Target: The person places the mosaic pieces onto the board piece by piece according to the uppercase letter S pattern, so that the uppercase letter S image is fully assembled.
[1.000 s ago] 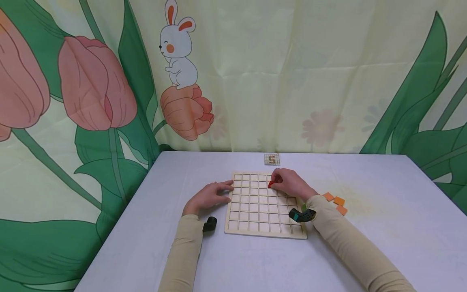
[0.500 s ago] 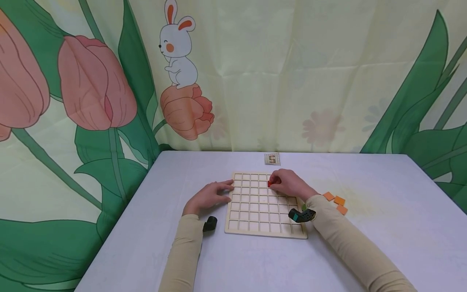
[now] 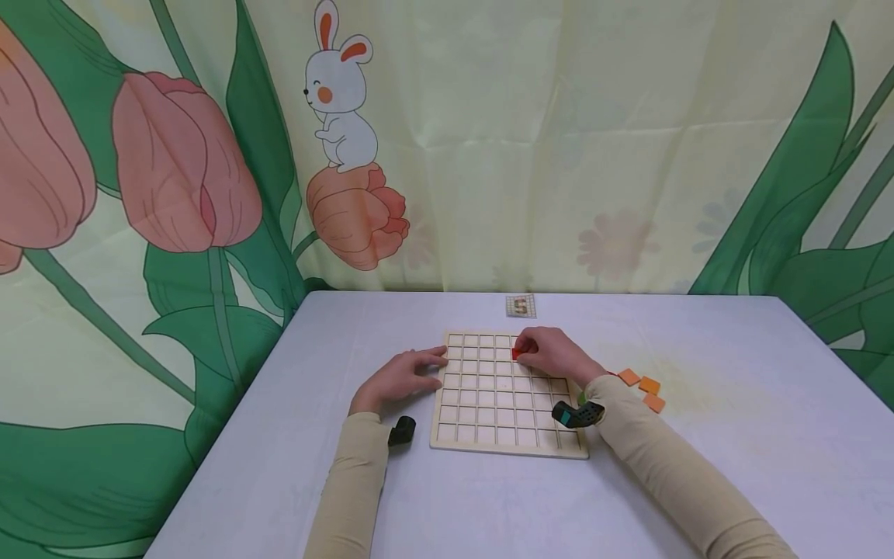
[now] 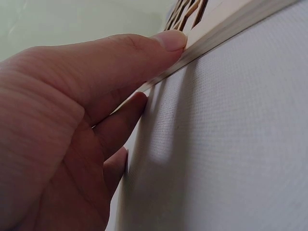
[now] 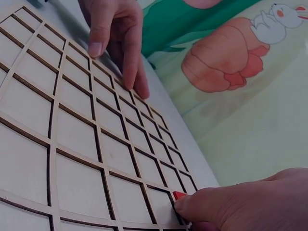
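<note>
A wooden grid board with square cells lies flat on the table. At its left edge rests my left hand, fingers extended; the left wrist view shows the thumb touching the board's rim. Over the far part of the grid, right of its middle, my right hand pinches a small red tile between thumb and fingers. Only a corner of the red tile shows in the right wrist view, at the cells near the far edge. The right hand and forearm hide the board's right side.
Several orange tiles lie right of the board, partly behind the right sleeve. A green piece peeks out beside the right wrist camera. Behind the board lies a small patterned card. A printed curtain hangs behind the table.
The red tile, tilted a second ago, has turned slightly in my right fingers and now looks squarer to the grid. My left hand has stayed still.
</note>
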Demonstrator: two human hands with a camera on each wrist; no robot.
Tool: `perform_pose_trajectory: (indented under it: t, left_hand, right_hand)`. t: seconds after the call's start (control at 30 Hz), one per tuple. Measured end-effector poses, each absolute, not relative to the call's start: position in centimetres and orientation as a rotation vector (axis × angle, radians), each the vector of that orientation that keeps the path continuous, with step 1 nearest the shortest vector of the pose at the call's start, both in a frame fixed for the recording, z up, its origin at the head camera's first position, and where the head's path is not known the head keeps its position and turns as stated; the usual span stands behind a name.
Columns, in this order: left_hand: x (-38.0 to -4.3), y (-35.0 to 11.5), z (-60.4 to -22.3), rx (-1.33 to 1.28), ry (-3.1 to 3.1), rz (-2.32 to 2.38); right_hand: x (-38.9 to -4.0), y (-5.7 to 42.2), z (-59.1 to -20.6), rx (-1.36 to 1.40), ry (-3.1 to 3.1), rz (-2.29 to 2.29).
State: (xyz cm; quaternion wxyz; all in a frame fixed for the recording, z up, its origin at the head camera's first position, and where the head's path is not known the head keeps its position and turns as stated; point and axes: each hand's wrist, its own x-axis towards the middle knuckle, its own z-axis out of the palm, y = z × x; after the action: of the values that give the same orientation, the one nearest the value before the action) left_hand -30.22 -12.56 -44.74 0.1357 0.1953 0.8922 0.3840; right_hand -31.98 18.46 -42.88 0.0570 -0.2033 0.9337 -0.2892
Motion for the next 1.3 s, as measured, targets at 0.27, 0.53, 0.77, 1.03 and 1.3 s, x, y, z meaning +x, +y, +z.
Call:
perform_pose_trajectory:
  t: [0.27,0.53,0.77,1.03,1.3]
  left_hand:
    - [-30.1,-12.8,-44.8,0.616,2.577,1.130]
    - [-30.1,-12.6,-45.0,0.612,2.574,1.107]
    - [-30.2,-12.8,-44.8,0.599,2.599,1.080]
    - [-30.1,-13.1,-44.5,0.597,2.605,1.071]
    - [-30.4,-12.9,-44.7,0.646,2.569,1.103]
  right_hand:
    - [-31.9,18.6,-42.9,-0.636,2.836,-0.894]
    - [-30.7,20.8,-42.3,-0.463,2.845,-0.946]
    - [-27.8,26.6,-41.4,-0.225,2.821,-0.932]
    - [-25.0,31.5,-41.8,-0.337,2.862,-0.796]
    - [-25.2,30.6,-42.0,-0.376,2.877,-0.781]
